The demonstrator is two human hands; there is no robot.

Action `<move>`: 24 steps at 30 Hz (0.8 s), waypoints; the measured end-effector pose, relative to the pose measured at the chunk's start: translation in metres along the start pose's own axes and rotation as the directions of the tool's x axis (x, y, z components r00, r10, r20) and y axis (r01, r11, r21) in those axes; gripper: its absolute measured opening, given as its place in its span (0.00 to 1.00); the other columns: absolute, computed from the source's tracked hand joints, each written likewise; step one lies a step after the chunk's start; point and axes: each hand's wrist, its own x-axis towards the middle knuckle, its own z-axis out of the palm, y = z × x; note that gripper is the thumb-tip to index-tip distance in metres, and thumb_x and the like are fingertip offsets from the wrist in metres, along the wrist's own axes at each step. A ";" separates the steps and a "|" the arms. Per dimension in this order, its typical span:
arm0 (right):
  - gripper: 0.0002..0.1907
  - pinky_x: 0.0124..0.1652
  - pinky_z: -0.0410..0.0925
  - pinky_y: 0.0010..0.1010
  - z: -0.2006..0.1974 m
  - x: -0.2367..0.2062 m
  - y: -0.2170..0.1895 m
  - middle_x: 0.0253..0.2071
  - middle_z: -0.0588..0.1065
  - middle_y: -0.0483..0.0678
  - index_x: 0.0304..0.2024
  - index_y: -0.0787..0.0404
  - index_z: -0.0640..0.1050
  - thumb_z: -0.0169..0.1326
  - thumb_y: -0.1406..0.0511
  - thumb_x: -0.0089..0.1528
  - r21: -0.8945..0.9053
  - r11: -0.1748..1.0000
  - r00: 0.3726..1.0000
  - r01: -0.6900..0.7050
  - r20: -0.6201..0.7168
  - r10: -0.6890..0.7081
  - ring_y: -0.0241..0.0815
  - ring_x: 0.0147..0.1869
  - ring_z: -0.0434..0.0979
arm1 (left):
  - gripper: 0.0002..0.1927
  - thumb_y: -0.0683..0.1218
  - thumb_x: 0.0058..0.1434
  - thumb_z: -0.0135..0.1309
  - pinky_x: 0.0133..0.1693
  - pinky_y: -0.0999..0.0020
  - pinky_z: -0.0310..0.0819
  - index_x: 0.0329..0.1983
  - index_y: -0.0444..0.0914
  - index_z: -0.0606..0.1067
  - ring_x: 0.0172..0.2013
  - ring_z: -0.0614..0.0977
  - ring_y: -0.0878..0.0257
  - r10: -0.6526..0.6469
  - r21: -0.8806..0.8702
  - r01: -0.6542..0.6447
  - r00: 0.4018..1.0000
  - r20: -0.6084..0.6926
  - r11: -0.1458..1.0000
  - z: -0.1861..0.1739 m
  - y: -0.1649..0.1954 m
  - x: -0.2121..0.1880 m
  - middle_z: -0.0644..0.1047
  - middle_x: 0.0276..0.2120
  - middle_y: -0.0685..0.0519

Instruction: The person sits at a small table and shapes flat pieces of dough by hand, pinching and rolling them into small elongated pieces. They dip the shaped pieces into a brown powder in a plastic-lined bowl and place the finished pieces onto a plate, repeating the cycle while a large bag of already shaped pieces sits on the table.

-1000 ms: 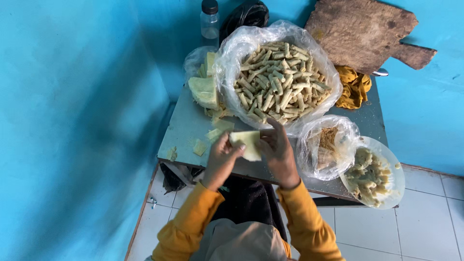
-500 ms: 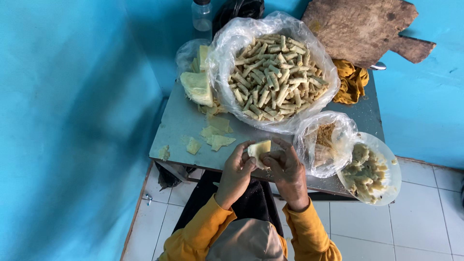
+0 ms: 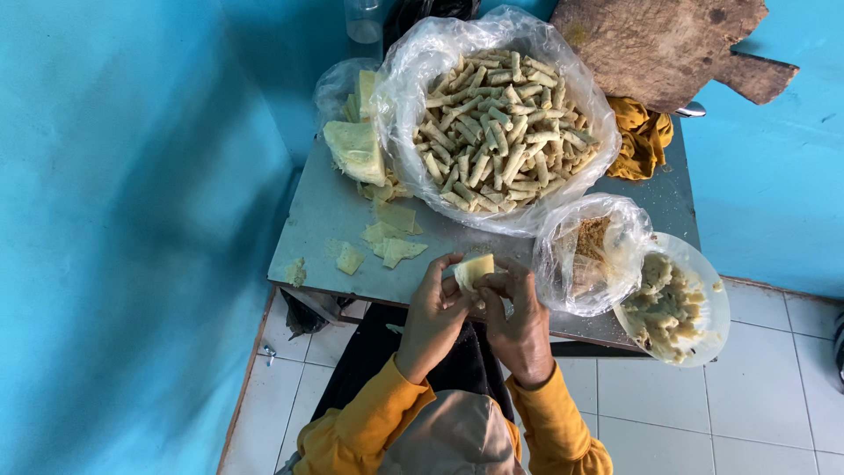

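Head view, looking straight down on a small grey table (image 3: 334,220) set against blue walls.

I see both hands at the near edge of the table, close together. The left hand (image 3: 432,317) and the right hand (image 3: 519,321) share one pale yellow wrapper sheet (image 3: 472,269), pinched between the fingertips of both; the fingers are curled in narrow around it. The sheet sits just above the near edge, roughly at its middle. I cannot tell whether anything lies inside the fold.

To the left of the hands, loose wrapper squares (image 3: 391,237) lie flat on the table top, with one small scrap (image 3: 294,271) at the near left corner. At the far left corner I note a stack of wrappers (image 3: 356,149) partly in a clear bag.

The far middle of the table carries a large plastic-lined bowl (image 3: 404,79) heaped with finished rolls (image 3: 501,132), pale and tube-shaped. At the near right, a smaller clear bag (image 3: 571,273) holds brown crumbs, touching a white bowl (image 3: 716,308) of lumpy pale filling (image 3: 664,303) that overhangs the near right corner.

At the far right edge: a mustard cloth (image 3: 642,136) and, over it, a worn wooden board (image 3: 659,44). A clear bottle (image 3: 363,19) stands beyond the far edge. Sleeves are orange-yellow.
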 end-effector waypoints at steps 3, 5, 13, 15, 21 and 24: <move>0.22 0.44 0.77 0.29 -0.004 0.000 0.009 0.43 0.80 0.54 0.58 0.66 0.65 0.53 0.78 0.62 0.201 0.976 0.996 -0.083 0.050 0.075 0.42 0.47 0.84 | 0.25 0.32 0.66 0.48 0.46 0.69 0.80 0.66 0.29 0.60 0.42 0.83 0.65 0.018 0.090 -0.015 0.999 -0.030 0.996 0.001 0.000 0.000 0.81 0.44 0.44; 0.23 0.46 0.74 0.28 -0.006 0.000 0.017 0.44 0.79 0.56 0.60 0.67 0.63 0.50 0.80 0.63 0.498 0.845 0.981 -0.193 0.121 0.152 0.41 0.48 0.81 | 0.23 0.32 0.66 0.49 0.46 0.69 0.79 0.64 0.28 0.62 0.42 0.83 0.64 0.045 0.141 -0.039 0.998 -0.042 0.989 0.001 0.000 0.000 0.82 0.43 0.44; 0.22 0.44 0.75 0.27 -0.006 -0.003 0.029 0.44 0.78 0.55 0.58 0.69 0.64 0.51 0.80 0.62 0.573 0.769 0.959 -0.283 0.183 0.217 0.39 0.47 0.80 | 0.26 0.36 0.64 0.55 0.45 0.71 0.79 0.63 0.31 0.61 0.43 0.83 0.66 0.053 0.081 -0.049 0.997 -0.049 0.996 -0.002 -0.011 -0.004 0.81 0.43 0.45; 0.22 0.43 0.74 0.27 -0.010 -0.001 0.030 0.44 0.77 0.54 0.58 0.69 0.64 0.51 0.81 0.62 0.609 0.715 0.939 -0.343 0.217 0.266 0.39 0.46 0.79 | 0.24 0.36 0.65 0.54 0.46 0.70 0.80 0.63 0.30 0.62 0.43 0.83 0.65 0.078 0.063 -0.074 0.995 -0.062 0.995 -0.006 -0.016 -0.003 0.81 0.43 0.44; 0.22 0.45 0.74 0.26 -0.007 -0.006 0.031 0.46 0.75 0.52 0.60 0.70 0.65 0.49 0.79 0.62 0.671 0.659 0.940 -0.339 0.212 0.267 0.38 0.48 0.77 | 0.19 0.36 0.67 0.53 0.47 0.71 0.79 0.59 0.31 0.64 0.43 0.83 0.67 0.148 0.090 -0.140 0.985 -0.083 0.986 -0.009 -0.026 -0.004 0.82 0.43 0.46; 0.24 0.44 0.74 0.26 0.004 -0.013 0.032 0.47 0.72 0.50 0.60 0.68 0.65 0.51 0.79 0.62 0.592 0.781 0.979 -0.201 0.134 0.151 0.37 0.47 0.76 | 0.18 0.38 0.68 0.52 0.42 0.71 0.81 0.60 0.31 0.66 0.38 0.84 0.66 0.174 0.209 -0.154 0.981 -0.084 0.966 -0.010 -0.028 -0.006 0.83 0.40 0.46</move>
